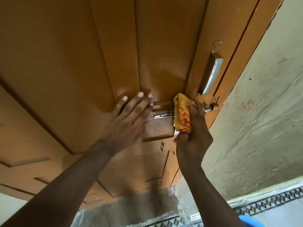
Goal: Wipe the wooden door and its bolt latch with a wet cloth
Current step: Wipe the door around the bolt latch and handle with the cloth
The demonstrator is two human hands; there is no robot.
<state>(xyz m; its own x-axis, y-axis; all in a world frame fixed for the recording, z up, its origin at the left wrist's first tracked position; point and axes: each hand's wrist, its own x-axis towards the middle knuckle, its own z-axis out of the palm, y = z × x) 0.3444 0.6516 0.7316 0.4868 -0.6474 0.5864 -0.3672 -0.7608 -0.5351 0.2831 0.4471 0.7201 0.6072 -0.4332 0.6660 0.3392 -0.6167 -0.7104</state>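
Head view, looking steeply along a brown panelled wooden door point(68, 59). The left hand point(129, 118) lies flat against the door, fingers straight and slightly spread, fingertips reaching the lower edge of a raised panel just left of the bolt latch point(162, 115); it holds nothing. The right hand point(195, 133) grips a bunched yellow cloth point(181, 112) with red-orange print, fingers curled round its lower end, and presses the cloth against the right-hand end of the bolt latch. The latch's shiny metal barrel runs horizontally between the two hands and is mounted on a small wooden block point(158, 131) fixed to the door. Just right of the cloth, a brass-coloured knob point(211, 106) projects near the door's edge. Above it stands a curved metal pull handle point(213, 68), screwed to the door stile. A glossy patch on the panel above the left hand reflects light. To the right of the door frame rises a rough, pale plastered wall point(265, 112). Below, the floor point(270, 215) carries a black-and-white geometric tile border, and a blue object point(252, 222) shows at the lower edge; what it is cannot be told.
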